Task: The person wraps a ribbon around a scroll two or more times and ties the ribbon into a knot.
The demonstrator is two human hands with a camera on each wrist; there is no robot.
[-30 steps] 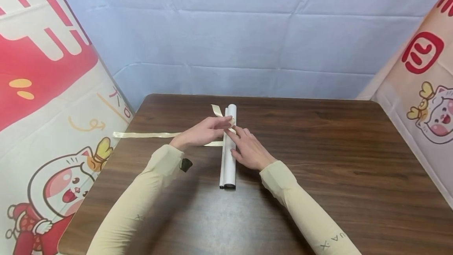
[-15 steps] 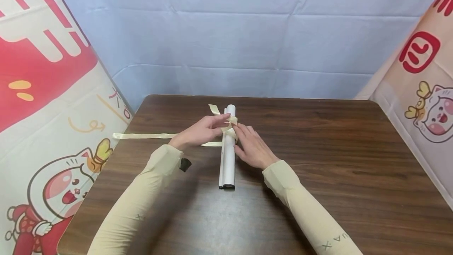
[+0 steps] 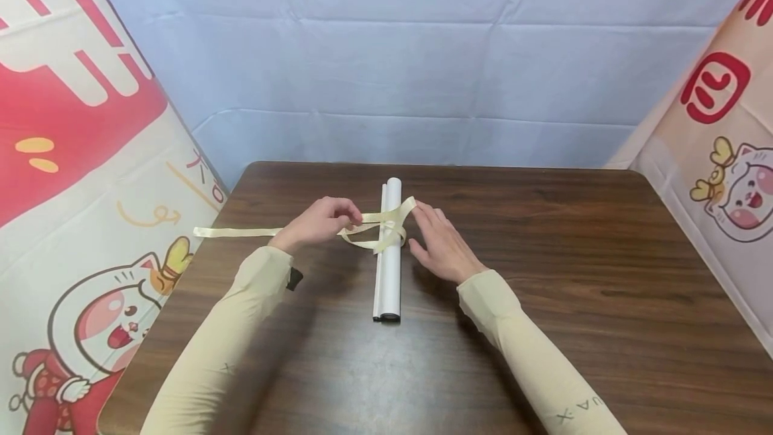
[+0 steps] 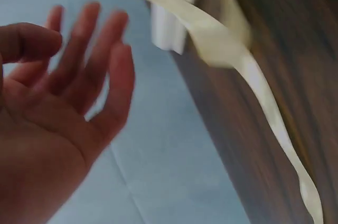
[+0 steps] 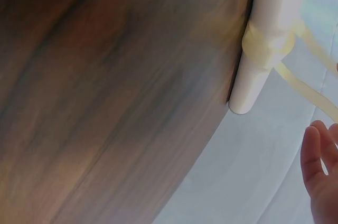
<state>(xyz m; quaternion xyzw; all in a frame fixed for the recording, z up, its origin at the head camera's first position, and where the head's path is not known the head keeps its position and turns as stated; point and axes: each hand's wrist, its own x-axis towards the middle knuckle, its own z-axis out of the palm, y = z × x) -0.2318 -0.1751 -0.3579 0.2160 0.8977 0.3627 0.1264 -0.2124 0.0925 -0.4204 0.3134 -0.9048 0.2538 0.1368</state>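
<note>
A white rolled tube (image 3: 391,280) with dark ends lies lengthwise on the table. Cream ribbon (image 3: 359,244) wraps its middle, forming loose loops on the left and a long tail further left. Beside the loops, my left hand (image 3: 320,220) has curved fingers near a ribbon strand; in the left wrist view that hand (image 4: 68,92) looks loosely spread, apart from the ribbon (image 4: 264,97). To the right of the tube, my right hand (image 3: 443,244) keeps its fingers fairly straight, fingertips by the raised ribbon end. The right wrist view catches only part of this hand (image 5: 319,160).
The dark wood-grain table (image 3: 574,287) carries the work. Behind its far edge hangs a pale blue cloth (image 3: 392,86). Printed cartoon panels stand on the left (image 3: 102,267) and right (image 3: 712,173).
My left hand has drawn back left from the tube and my right hand has shifted slightly right. The upper-left ribbon end is gone from there; an end now rises on the right, with loops spread left.
</note>
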